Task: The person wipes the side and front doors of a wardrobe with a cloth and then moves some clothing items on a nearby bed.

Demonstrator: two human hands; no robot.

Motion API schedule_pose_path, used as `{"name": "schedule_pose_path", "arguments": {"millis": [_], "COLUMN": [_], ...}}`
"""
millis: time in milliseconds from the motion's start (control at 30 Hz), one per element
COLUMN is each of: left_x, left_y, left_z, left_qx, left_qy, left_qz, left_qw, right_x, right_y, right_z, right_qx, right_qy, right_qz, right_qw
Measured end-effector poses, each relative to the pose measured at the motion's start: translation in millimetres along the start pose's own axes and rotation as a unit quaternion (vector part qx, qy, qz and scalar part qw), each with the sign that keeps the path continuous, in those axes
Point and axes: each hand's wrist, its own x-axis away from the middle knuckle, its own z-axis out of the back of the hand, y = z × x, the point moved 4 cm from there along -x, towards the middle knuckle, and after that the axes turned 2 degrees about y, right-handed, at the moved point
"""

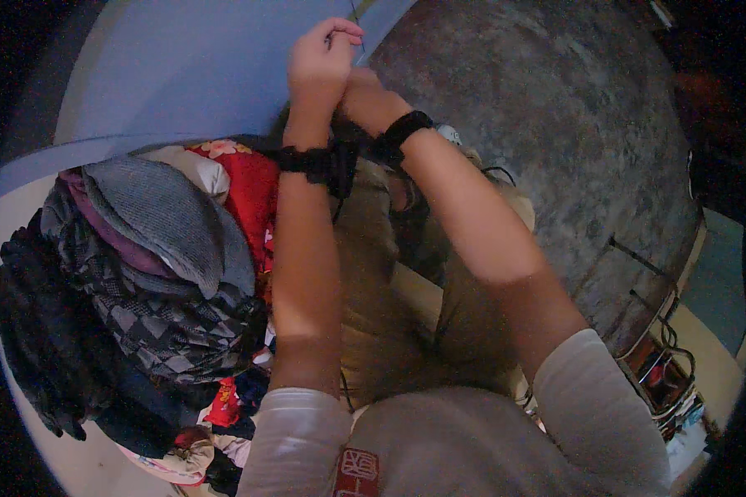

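Observation:
My left hand (322,62) is raised at the upper middle, its fingers curled inward. A thin dark strand (355,18) runs close by its fingertips; I cannot tell whether the fingers hold it. Just below and to the right, partly behind the left hand, is my right hand (370,99). Its fingertips are hidden, so what they hold does not show. Each wrist wears a black band, the left one (304,160) and the right one (407,127). Both forearms reach forward over my khaki trousers (367,248).
Clothes are heaped on my left: a grey ribbed garment (155,205), a checked cloth (168,335), a black garment (43,323) and red floral fabric (248,192). A pale blue surface (193,68) lies beyond. Mottled grey floor (534,112) spreads rightward, towards metal tubing (690,366).

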Motion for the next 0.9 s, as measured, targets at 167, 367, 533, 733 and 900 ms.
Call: {"name": "schedule_pose_path", "arguments": {"millis": [167,367,533,733,900], "left_x": [0.3,15.9,56.7,57.9,71.8], "left_y": [-13.7,6.4,45.4,59.4,84.9], "left_z": [28.1,31.7,-0.1,-8.3,-5.3], "left_qx": [-0.010,-0.083,-0.074,-0.139,-0.155], "left_qy": [0.054,0.093,0.130,0.103,0.009], "left_qz": [0.046,0.031,0.083,-0.127,-0.146], "left_qw": [0.997,0.992,0.985,0.977,0.977], "right_x": [-19.2,-14.4,4.0,15.6,27.6], "right_y": [-8.4,-3.2,42.2,42.9,33.0], "right_z": [-10.5,-15.6,-39.0,-22.9,-13.7], "right_qx": [0.048,0.043,-0.191,0.061,0.090], "right_qy": [-0.051,-0.018,-0.010,-0.088,-0.097], "right_qz": [-0.066,-0.032,-0.169,-0.063,-0.020], "right_qw": [0.995,0.998,0.967,0.992,0.991]}}
